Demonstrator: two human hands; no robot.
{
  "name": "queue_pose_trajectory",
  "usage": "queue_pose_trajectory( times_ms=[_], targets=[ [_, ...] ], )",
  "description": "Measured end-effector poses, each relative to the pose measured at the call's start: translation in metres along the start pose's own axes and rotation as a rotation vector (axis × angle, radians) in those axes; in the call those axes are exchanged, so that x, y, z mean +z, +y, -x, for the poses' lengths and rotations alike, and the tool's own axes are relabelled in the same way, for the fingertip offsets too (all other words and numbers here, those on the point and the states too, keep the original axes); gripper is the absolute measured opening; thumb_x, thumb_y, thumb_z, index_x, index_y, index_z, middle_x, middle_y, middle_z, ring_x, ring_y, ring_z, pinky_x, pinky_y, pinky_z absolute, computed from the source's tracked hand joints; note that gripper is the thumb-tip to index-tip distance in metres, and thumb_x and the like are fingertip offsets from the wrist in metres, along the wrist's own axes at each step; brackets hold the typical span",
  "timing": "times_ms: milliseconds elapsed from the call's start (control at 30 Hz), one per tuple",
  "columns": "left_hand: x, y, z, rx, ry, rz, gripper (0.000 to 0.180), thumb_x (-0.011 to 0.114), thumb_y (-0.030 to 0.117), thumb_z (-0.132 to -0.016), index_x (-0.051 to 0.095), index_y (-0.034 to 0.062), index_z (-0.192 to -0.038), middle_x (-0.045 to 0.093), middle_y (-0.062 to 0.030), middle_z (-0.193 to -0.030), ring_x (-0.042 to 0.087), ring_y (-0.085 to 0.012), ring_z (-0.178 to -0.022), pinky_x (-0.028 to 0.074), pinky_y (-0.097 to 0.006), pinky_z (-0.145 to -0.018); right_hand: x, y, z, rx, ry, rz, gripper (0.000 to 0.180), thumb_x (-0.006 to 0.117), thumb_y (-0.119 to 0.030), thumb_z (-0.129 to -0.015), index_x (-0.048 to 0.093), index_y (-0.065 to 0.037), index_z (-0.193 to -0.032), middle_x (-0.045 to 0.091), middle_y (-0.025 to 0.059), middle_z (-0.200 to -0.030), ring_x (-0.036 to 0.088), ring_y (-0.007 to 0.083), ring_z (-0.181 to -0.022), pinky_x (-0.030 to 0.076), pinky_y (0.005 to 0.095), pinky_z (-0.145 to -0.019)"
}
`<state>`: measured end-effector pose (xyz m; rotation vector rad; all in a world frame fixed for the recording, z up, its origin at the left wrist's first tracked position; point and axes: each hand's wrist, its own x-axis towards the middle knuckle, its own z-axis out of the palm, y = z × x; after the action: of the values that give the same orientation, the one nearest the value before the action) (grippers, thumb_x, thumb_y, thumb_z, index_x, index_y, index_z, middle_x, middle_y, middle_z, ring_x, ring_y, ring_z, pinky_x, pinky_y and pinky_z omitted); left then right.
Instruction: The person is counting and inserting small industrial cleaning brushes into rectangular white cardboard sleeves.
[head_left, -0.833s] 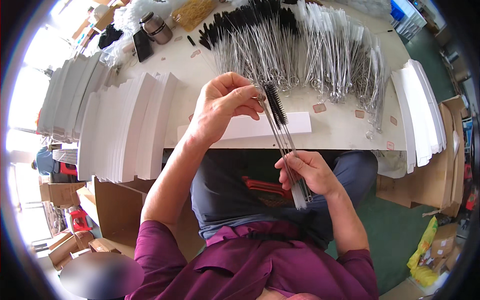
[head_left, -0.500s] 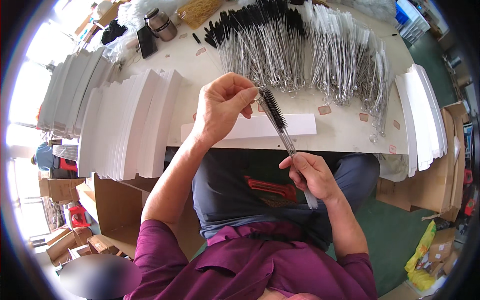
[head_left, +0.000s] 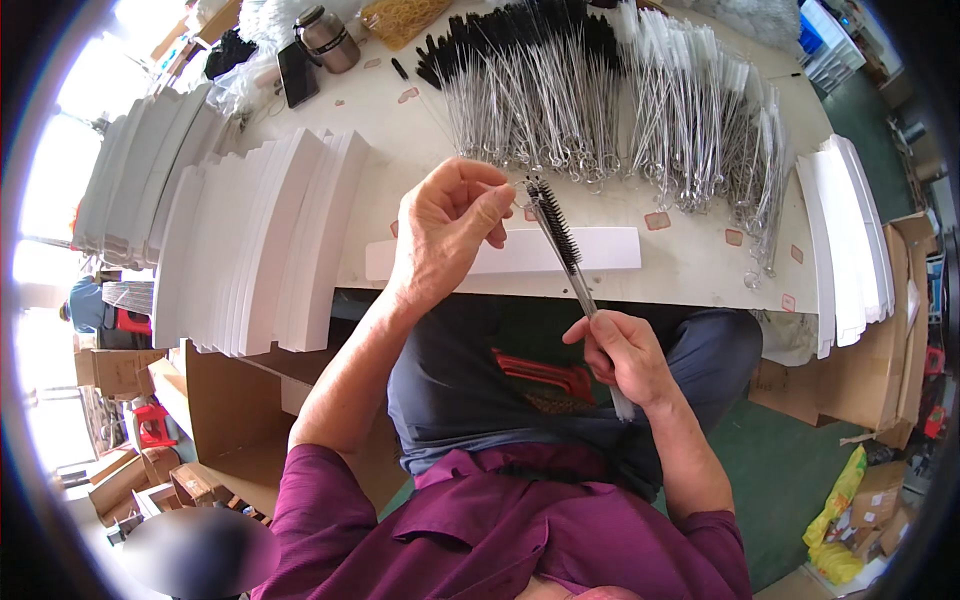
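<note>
White card stacks (head_left: 250, 240) are lying on the desk (head_left: 690, 270) beside rows of wire brushes (head_left: 600, 100), a metal flask (head_left: 325, 38), a dark phone (head_left: 297, 72), rubber bands (head_left: 400, 15).

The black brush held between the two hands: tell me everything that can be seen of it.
The brush is a slim bottle-type brush: short black bristles around a twisted metal wire stem, seemingly more than one stem held together. It slants from upper left to lower right, above the table edge and a white paper strip. The left hand pinches its bristled tip; the right hand grips the bare wire, whose end pokes out below the fist. Nothing else touches it.
</note>
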<state>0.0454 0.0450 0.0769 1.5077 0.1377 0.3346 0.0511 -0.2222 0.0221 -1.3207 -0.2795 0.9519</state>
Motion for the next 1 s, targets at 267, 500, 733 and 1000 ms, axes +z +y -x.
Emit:
queue_pose_trajectory(
  times_ms=[267, 500, 733, 1000],
  targets=[
    [0.017, -0.016, 0.028, -0.437, -0.302, 0.005, 0.04, 0.076, 0.028, -0.096, 0.065, -0.0057, -0.114, 0.068, -0.0058, -0.079, 0.063, -0.0095, -0.066, 0.053, -0.025, -0.058, 0.001, 0.002, 0.003, -0.009, -0.022, -0.007, 0.046, 0.046, -0.038, -0.112, 0.069, 0.001, -0.1, 0.045, -0.0052, -0.06, 0.036, 0.0031, -0.052, 0.027, 0.0221, -0.048],
    [0.038, -0.025, 0.035, -0.48, -0.4, -0.035, 0.026, 0.072, 0.023, -0.099, 0.07, -0.0027, -0.102, 0.069, -0.0041, -0.077, 0.065, -0.0086, -0.063, 0.054, -0.024, -0.057, 0.001, 0.002, 0.003, 0.05, -0.074, -0.035, 0.044, 0.047, -0.035, -0.112, 0.07, 0.0, -0.1, 0.047, -0.0049, -0.061, 0.039, 0.0032, -0.054, 0.029, 0.0217, -0.05],
    [0.053, -0.033, 0.043, -0.433, -0.427, -0.07, 0.023, 0.067, 0.018, -0.1, 0.072, -0.0029, -0.092, 0.07, -0.0042, -0.074, 0.064, -0.0097, -0.061, 0.053, -0.025, -0.055, 0.006, 0.001, -0.007, -0.13, 0.035, 0.15, 0.041, 0.046, -0.033, -0.112, 0.068, -0.001, -0.097, 0.055, -0.0026, -0.068, 0.046, 0.0047, -0.059, 0.039, 0.0225, -0.054],
    [0.024, -0.016, 0.039, -0.439, -0.402, 0.008, 0.043, 0.077, 0.031, -0.096, 0.066, -0.007, -0.112, 0.071, -0.0093, -0.085, 0.065, -0.0115, -0.07, 0.055, -0.027, -0.061, 0.008, -0.009, -0.006, -0.234, 0.207, 0.322, 0.032, 0.054, -0.025, -0.11, 0.068, -0.001, -0.096, 0.05, -0.0046, -0.066, 0.043, 0.0041, -0.06, 0.036, 0.023, -0.054]
  ],
)
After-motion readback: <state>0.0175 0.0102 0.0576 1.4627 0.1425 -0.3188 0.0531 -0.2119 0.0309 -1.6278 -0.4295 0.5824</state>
